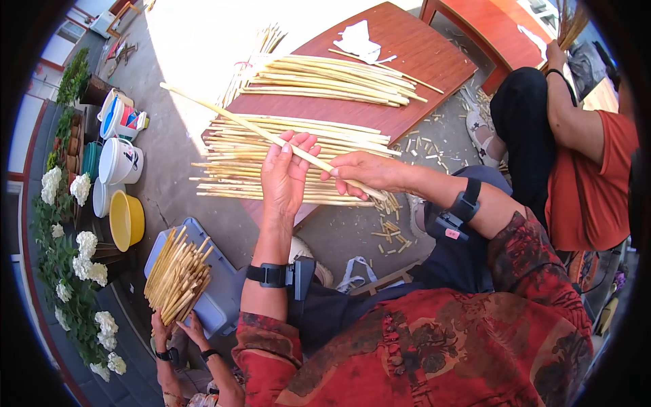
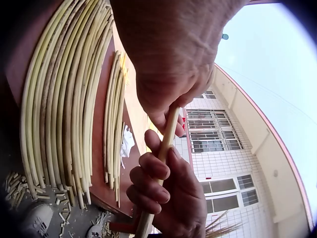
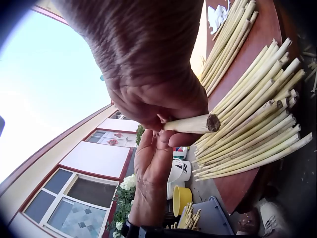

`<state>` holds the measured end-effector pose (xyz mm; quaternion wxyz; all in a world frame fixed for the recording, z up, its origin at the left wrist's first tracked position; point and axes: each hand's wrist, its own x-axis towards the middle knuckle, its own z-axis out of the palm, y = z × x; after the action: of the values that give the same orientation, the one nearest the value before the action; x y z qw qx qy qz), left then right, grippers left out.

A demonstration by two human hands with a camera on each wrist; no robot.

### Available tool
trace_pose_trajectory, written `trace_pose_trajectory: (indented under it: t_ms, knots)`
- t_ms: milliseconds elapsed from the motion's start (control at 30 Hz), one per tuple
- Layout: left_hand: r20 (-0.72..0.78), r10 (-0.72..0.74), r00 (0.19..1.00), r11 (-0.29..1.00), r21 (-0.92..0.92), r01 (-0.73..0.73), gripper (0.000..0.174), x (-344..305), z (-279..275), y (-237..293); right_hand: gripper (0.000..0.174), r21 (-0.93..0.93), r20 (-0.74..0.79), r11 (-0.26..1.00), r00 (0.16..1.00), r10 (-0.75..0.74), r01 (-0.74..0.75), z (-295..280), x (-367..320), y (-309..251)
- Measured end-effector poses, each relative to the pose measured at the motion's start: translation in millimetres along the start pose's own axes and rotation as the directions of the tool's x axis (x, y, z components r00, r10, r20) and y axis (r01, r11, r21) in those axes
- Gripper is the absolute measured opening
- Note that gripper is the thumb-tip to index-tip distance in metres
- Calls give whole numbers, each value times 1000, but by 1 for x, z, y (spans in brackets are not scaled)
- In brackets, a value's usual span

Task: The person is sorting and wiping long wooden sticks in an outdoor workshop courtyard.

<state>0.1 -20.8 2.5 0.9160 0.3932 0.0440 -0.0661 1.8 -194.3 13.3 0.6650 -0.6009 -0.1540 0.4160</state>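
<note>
A long pale peeled stalk (image 1: 230, 117) lies slantwise across both hands, over the table. Its thick cut end (image 3: 214, 123) shows in the right wrist view, just past the right hand. Palm up, my left hand (image 1: 288, 178) pinches the stalk's middle with the thumb on top and fingers beneath. My right hand (image 1: 369, 169) grips it nearer the thick end; in the left wrist view its fingers (image 2: 151, 183) curl round the stalk. Below the hands, a wide row of similar stalks (image 1: 237, 146) covers the near part of the red-brown table (image 1: 434, 61).
A second stalk bundle (image 1: 325, 74) and crumpled white paper (image 1: 359, 42) lie farther back. Short cut pieces (image 1: 391, 232) litter the floor. At left, another person's hands (image 1: 161, 329) hold a stick bundle (image 1: 178, 275) over a grey-blue bin (image 1: 220, 278). Someone in orange (image 1: 586, 183) sits right.
</note>
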Motion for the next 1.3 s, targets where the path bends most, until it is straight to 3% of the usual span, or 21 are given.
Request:
trace_pose_trajectory:
  t_ms: [233, 400, 467, 633, 733, 800, 933, 1233, 1300]
  knots:
    - [21, -15, 1000, 1000, -12, 16, 30, 1, -3, 6, 36, 9, 20, 1000, 1000, 12, -12, -1, -2, -2]
    - [-133, 113, 985, 992, -44, -120, 31, 7, -13, 22, 37, 22, 61, 988, 987, 150, -152, 0, -11, -6]
    - [-131, 110, 985, 991, -56, -118, 32, 6, -12, 21, 37, -19, 77, 991, 988, 132, -131, -2, -9, -4]
    - [-35, -82, 996, 984, 159, 86, 29, 2, -8, 5, 35, -71, 59, 992, 993, 105, -101, -4, -5, -3]
    - [26, -144, 989, 971, 197, 136, 27, 2, -12, 2, 35, -172, 26, 980, 994, 107, -101, -5, -6, -2]
    - [6, -130, 991, 976, 175, 127, 27, 3, -16, 6, 37, -57, 1, 997, 998, 58, -58, -6, -9, -1]
    - [-31, -103, 994, 987, 123, 106, 28, 5, -18, 16, 39, -38, 4, 997, 998, 67, -66, -13, -9, -3]
    - [-2, -66, 998, 991, 120, 66, 31, 3, -19, 23, 39, -169, -98, 982, 993, 69, -85, -16, -18, -13]
    - [9, -69, 998, 990, 128, 67, 32, 2, -17, 23, 31, -444, -119, 895, 993, -1, -52, -10, -19, -18]
